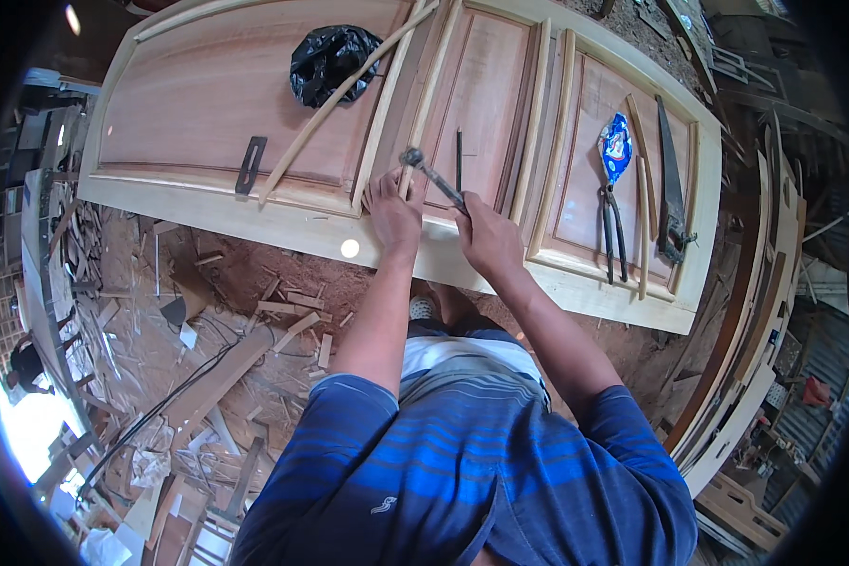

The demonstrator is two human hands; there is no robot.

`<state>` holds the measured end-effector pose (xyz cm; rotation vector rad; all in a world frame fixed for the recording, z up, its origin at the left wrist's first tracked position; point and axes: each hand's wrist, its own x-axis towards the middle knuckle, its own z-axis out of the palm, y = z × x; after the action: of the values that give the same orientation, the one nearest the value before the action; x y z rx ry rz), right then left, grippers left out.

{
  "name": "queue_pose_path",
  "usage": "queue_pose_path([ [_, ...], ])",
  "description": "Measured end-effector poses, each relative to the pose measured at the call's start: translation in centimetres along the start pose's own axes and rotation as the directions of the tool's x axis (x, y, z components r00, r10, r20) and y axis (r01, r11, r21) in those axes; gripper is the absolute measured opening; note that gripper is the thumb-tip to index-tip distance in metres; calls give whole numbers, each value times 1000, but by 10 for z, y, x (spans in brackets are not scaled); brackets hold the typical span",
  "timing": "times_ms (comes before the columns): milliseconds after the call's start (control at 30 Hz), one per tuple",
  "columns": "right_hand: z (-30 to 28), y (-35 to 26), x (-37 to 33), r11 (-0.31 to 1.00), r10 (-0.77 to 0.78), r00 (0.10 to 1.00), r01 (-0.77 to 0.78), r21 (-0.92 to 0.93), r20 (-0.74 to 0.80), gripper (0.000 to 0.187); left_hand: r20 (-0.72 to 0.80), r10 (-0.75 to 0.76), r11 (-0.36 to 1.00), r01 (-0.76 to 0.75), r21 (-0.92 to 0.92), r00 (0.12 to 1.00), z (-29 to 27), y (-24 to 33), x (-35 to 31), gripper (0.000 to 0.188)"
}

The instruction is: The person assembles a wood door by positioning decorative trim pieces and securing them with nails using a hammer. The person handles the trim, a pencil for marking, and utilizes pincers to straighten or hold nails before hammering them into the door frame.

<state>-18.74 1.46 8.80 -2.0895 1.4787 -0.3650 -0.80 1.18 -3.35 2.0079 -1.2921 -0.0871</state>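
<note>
Right hand (492,238): closed around the lower handle of the hammer (441,184); the fingers hid the grip end.
Hammer head: stood above and just beside the left hand; whether it touched the wood could not be told.
Left hand (396,212): rested at the door's near edge, fingers bent, thumb and fingers on either side of the moulding strip (434,71); whether they pinched it could not be told, since the hand covered the strip's near end.
Panelled door (283,224): lay flat in front of the person, its far edge partly cut off by the picture; whatever bore it was hidden.
Dark rod (459,160): lay on the middle panel, right of the hammer head.
Left panel: held a crumpled black bag (323,66), its contents hard to make out, a long thin stick (325,111) crossing beside it, and a slotted black plate (249,166).
Right panel: a blue packet (616,151) covered the head of the pincers (609,222); wooden sticks (643,222) and a handsaw (669,174) lay alongside.
Floor (241,269): strewn with offcuts, many too small to tell apart.
</note>
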Motion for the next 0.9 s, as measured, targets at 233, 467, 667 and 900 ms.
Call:
queue_pose_path([
  [233, 19, 22, 2, 994, 83, 983, -70, -87, 163, 29, 15, -14, 999, 14, -36, 1000, -3, 11, 1, 36],
  [467, 19, 18, 6, 999, -31, 996, 34, 30, -84, 30, 18, -55, 995, 56, -78, 998, -7, 20, 6, 34],
  [667, 7, 7, 0, 999, -46, 995, 46, -3, -92, 24, 8, 0, 1000, 0, -22, 1000, -9, 17, 2, 36],
  [900, 12, 4, 1, 997, 10, 1000, -9, -80, 16, 25, 25, -5, 1000, 5, -9, 1000, -6, 12, 3, 40],
])
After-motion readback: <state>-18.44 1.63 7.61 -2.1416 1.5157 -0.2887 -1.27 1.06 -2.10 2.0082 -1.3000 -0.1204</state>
